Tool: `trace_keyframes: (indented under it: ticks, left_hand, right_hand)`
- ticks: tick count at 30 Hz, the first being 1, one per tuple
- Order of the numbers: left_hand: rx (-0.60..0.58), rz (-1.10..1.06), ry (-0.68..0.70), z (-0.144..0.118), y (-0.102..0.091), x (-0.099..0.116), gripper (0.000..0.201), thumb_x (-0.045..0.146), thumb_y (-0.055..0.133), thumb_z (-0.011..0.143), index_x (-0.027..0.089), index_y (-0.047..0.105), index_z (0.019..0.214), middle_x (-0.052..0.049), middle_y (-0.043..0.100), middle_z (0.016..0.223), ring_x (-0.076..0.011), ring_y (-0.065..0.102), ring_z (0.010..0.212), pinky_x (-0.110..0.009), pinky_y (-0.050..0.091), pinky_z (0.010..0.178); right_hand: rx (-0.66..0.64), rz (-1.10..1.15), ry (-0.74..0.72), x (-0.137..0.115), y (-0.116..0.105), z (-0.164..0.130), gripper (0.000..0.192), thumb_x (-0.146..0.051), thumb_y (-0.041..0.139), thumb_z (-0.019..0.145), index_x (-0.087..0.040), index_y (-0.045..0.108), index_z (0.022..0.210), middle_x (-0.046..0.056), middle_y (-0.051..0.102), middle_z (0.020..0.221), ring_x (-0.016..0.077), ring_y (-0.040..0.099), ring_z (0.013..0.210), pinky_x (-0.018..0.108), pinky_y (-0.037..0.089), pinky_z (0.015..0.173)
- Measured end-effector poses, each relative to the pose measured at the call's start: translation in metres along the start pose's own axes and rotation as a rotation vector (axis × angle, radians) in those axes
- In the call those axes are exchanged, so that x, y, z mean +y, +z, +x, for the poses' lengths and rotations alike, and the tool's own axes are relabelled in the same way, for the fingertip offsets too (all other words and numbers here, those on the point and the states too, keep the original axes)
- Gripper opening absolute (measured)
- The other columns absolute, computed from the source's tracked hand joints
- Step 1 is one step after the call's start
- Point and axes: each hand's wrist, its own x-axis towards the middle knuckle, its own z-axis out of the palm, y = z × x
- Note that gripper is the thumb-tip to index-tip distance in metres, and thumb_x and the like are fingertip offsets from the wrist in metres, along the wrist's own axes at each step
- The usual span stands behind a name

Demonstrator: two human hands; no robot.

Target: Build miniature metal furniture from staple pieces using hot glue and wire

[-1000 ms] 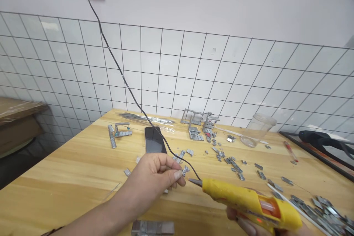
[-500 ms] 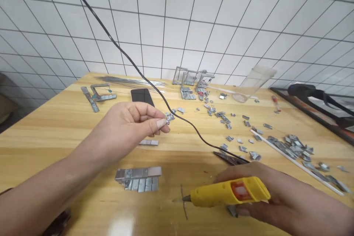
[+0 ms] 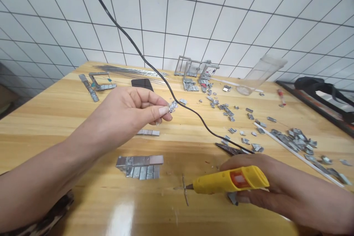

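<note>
My left hand (image 3: 129, 112) hovers over the wooden table (image 3: 55, 125) and pinches a small crumpled silver metal piece (image 3: 173, 106) between thumb and forefinger. My right hand (image 3: 265, 186) rests low at the front right, wrapped around a yellow hot glue gun (image 3: 231, 180). Its metal nozzle points left and touches the table by a thin glue streak (image 3: 184, 191). The gun's black cord (image 3: 155, 72) runs up and back to the wall. A flat block of joined silver metal tiles (image 3: 140, 166) lies between my hands.
Several loose metal bits (image 3: 229, 112) are scattered mid-table, with a heap (image 3: 297, 143) at right beside a white stick (image 3: 295, 153). A phone (image 3: 142, 83), thin rods (image 3: 129, 70), a small metal frame structure (image 3: 193, 70), a clear plastic cup (image 3: 258, 75) and black pliers (image 3: 320, 86) line the back.
The camera tilted down from the wall. My right hand brought the glue gun down from mid-air until its nozzle met the table. My left hand kept the metal piece and drifted slightly.
</note>
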Motion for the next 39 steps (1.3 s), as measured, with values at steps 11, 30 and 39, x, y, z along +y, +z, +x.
trace_keyframes:
  ticks: [11,30,39]
  left_hand:
    - [-0.007,0.001,-0.018,-0.0004,0.0011,0.0014,0.006,0.021,0.069,0.074,0.021,0.073,0.069,0.004,0.074,0.063,-0.0098,0.066,0.059,-0.013,0.049,0.054]
    - [-0.022,-0.012,-0.025,-0.0021,-0.0005,0.0038,0.007,0.023,0.07,0.076,0.021,0.071,0.07,0.004,0.075,0.064,-0.0093,0.067,0.062,-0.012,0.048,0.055]
    - [-0.024,0.001,-0.023,-0.0027,-0.0019,0.0038,0.006,0.023,0.069,0.075,0.021,0.072,0.07,0.003,0.075,0.067,-0.0123,0.068,0.064,-0.016,0.05,0.056]
  right_hand:
    - [-0.002,-0.013,0.003,-0.0012,0.0023,0.0039,0.01,-0.027,0.057,0.075,-0.033,0.065,0.075,-0.004,0.078,0.088,0.0239,0.074,0.075,0.026,0.058,0.048]
    - [0.013,-0.03,-0.001,-0.0017,0.0033,0.0007,0.01,-0.024,0.06,0.073,-0.032,0.066,0.074,-0.005,0.078,0.081,0.0232,0.074,0.07,0.025,0.057,0.046]
    - [-0.003,-0.045,0.027,-0.0014,0.0029,-0.0008,0.008,-0.025,0.059,0.074,-0.03,0.065,0.075,-0.004,0.078,0.088,0.0235,0.074,0.075,0.024,0.057,0.047]
